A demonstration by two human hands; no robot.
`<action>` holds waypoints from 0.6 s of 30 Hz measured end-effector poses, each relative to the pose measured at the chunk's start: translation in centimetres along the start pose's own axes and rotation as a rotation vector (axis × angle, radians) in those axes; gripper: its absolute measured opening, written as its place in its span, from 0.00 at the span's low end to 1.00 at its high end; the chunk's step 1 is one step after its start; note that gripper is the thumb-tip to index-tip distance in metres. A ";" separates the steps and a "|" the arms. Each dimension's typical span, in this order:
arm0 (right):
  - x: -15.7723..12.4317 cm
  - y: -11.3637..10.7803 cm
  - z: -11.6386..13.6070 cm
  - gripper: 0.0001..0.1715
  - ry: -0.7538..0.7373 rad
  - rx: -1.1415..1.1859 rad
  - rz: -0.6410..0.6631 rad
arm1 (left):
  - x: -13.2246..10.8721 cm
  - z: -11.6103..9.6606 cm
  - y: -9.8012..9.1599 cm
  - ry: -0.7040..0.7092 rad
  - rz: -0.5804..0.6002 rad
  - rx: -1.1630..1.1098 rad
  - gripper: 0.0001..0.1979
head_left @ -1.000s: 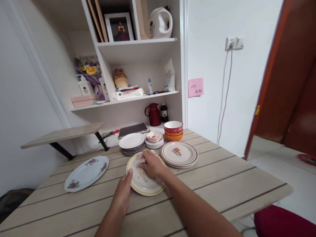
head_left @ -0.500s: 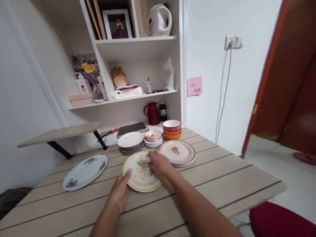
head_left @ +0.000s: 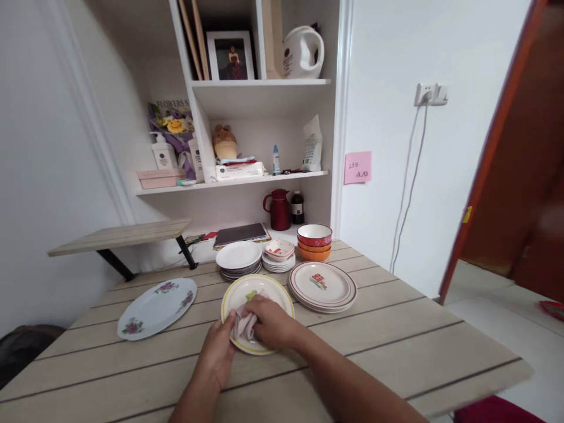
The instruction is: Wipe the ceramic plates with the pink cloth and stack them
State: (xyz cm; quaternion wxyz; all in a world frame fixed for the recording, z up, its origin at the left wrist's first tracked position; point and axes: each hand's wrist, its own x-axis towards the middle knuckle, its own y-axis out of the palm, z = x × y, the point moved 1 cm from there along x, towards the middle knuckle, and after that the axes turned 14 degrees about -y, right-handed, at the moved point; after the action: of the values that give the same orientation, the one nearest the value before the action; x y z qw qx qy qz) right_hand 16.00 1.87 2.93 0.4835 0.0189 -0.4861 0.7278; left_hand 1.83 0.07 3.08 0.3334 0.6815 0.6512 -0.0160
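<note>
A round cream plate with a yellow rim [head_left: 275, 292] is tilted slightly over the wooden table, its printed pattern partly covered. My left hand [head_left: 219, 348] grips its lower left edge, the thumb over the rim. Bunched in the fingers of my right hand [head_left: 272, 322] is a pale pinkish cloth [head_left: 244, 325], pressed against the plate's lower left part close to my left thumb. To the right lies a stack of red-rimmed plates [head_left: 323, 285]. An oval white plate with purple flowers [head_left: 157, 308] rests on the left.
Behind stand a stack of white plates [head_left: 238, 256], small square dishes [head_left: 279, 250] on more plates, and stacked bowls [head_left: 314, 242]. A dark red jug [head_left: 279, 210] and dark bottle [head_left: 297, 208] are further back. A small raised wooden shelf [head_left: 121, 235] overhangs the left.
My right hand has moved the cloth from the plate's upper middle down to its lower left. My left hand keeps its hold. The view has shifted a little, so the surroundings appear further right and lower.
</note>
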 end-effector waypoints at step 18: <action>0.7 1.8 -1.2 0.19 0.478 0.953 -0.829 | -3.8 -3.4 -9.8 0.206 -0.470 0.145 0.15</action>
State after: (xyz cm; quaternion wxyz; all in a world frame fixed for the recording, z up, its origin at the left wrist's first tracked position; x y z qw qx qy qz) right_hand 14.88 3.10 1.37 0.7558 0.2536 0.0560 0.6012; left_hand -8.95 -2.35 3.16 0.2027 0.5319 0.8192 -0.0699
